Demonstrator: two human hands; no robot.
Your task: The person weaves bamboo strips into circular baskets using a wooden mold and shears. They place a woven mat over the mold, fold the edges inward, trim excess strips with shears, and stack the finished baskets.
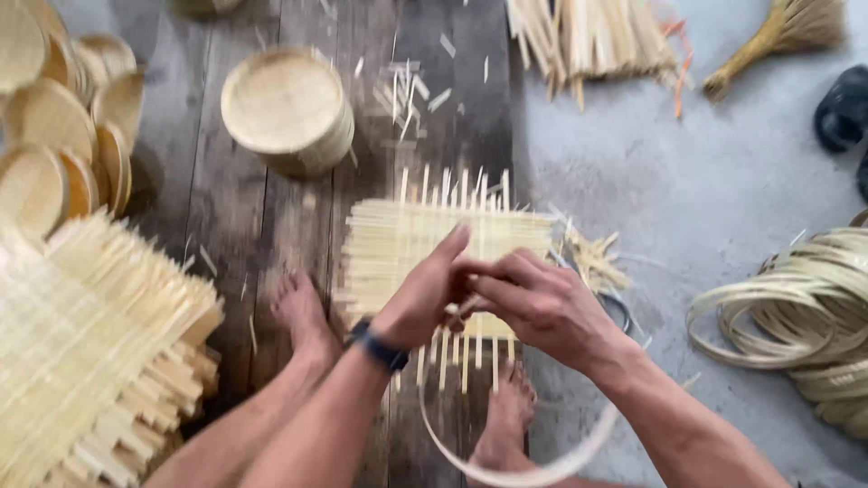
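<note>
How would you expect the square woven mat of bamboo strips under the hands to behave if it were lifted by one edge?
The woven mat is made of thin flat strips, so it would probably feel light and bend somewhat. Its strip ends stick out loose at the edges, so it may fray or shed strips. Lying flat, it seems unlikely to roll.

Round baskets [287, 108] — broom [778, 36] — coils [796, 316]

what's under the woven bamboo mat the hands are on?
Dark wooden planks show around the woven mat. The left hand and right hand cover its near middle. A thin bamboo hoop curves out below its near edge. Whatever lies directly beneath is hidden.
</note>
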